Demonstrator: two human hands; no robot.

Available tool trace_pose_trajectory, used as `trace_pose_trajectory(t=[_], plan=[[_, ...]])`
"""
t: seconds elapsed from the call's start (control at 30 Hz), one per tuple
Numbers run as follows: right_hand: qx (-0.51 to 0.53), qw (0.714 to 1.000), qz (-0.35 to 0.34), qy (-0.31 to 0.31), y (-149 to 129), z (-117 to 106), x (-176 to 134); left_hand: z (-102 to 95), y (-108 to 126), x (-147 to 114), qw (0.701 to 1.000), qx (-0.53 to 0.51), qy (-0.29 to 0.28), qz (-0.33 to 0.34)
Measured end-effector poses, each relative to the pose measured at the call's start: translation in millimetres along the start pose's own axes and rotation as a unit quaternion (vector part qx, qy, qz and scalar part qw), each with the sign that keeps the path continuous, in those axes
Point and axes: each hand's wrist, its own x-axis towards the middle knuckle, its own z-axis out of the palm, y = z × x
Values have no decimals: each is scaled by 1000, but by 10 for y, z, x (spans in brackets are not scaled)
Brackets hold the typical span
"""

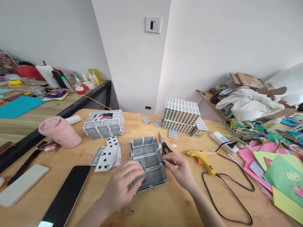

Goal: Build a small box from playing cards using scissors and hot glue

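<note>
A shallow open box built from grey-backed playing cards (pixel 148 160) sits tilted slightly on the table in front of me. My right hand (pixel 177 167) pinches the box's right wall between thumb and fingertips. Over the left wall is my left hand (pixel 124 183), a little blurred, with a gap between its curved fingers and the thumb; whether it touches the card wall is unclear. Black-handled scissors (pixel 166 148) lie just beyond my right hand, partly covered by it. Loose playing cards (pixel 106 159) are spread to the left of the box, several face up.
A closed card-covered box (pixel 104 124) and stacked card packs (pixel 181 115) stand at the back. On the right lie a yellow glue gun (pixel 203 159) with its looping cord, a power strip (pixel 223 142) and coloured paper (pixel 281 176). A phone (pixel 67 195) and pink cup (pixel 60 131) are left.
</note>
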Motion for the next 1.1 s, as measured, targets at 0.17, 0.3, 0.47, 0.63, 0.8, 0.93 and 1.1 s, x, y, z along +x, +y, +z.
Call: trace_pose_trajectory(t=[0.17,0.3,0.47,0.63,0.8,0.93,1.1], plan=[[-32,992,98,69,98,232,604,115,-472,655,981,83,-58,-167],[-61,990,105,67,83,432,832,319,-794,977,965,79,-153,-196],[-113,984,108,83,74,512,849,397,-976,996,961,71,-165,-208],[-157,980,103,71,74,497,832,382,-994,988,963,59,-169,-202],[-192,976,88,55,62,471,829,384,-976,996,963,59,-170,-201],[-202,974,85,54,76,472,850,402,-977,994,961,68,-168,-210],[-204,974,86,53,81,466,872,406,-974,992,960,68,-167,-212]])
